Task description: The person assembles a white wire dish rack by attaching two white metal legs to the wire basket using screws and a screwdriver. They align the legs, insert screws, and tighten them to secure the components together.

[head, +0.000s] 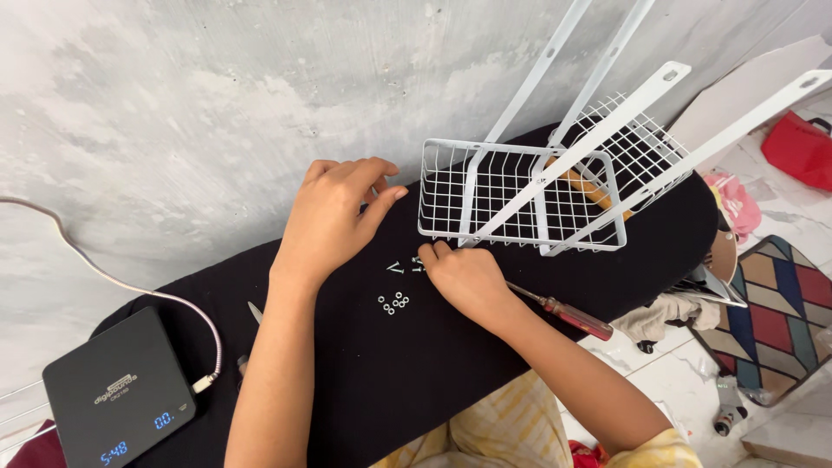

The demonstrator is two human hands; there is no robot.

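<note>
Screws lie on the black board by small nuts. Right hand pinches at them; left hand rests loosely curled, empty, beside the white wire basket. A black box sits far left

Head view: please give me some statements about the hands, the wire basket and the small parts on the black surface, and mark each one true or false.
1. The white wire basket rests on the black surface. True.
2. The right hand grips the screwdriver. False: the screwdriver lies on the surface beside the right wrist; the fingertips are at the small screws.
3. A cluster of small nuts lies between the two hands. True.
4. The left hand is inside the basket. False: it is outside, to the left of it.
5. The black box with the lit display stands at the lower left. True.
</note>
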